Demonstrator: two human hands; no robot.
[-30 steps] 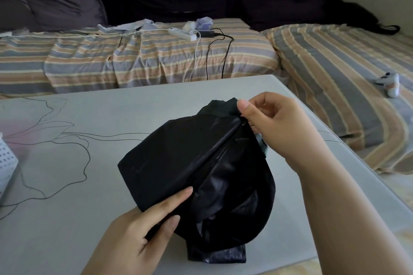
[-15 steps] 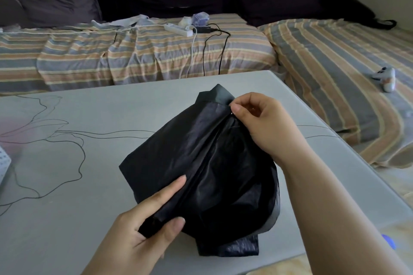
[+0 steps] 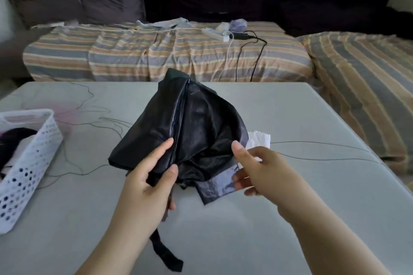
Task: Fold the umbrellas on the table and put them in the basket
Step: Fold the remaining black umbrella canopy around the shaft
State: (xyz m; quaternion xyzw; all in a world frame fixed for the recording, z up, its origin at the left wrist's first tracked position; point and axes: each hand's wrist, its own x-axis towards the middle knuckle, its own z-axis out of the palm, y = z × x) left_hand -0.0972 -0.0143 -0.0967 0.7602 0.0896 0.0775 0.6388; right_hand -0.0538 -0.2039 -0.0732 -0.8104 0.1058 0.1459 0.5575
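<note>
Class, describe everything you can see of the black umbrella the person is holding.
The black umbrella is collapsed but not yet neatly folded: its glossy, thin-looking canopy bunches in loose pleats, tip end pointing away from the person. It is held over the grey table. The left hand grips its near end, thumb on the fabric; the right hand pinches a flap at the lower right edge. A black strap dangles below the left hand. Its handle is hidden.
</note>
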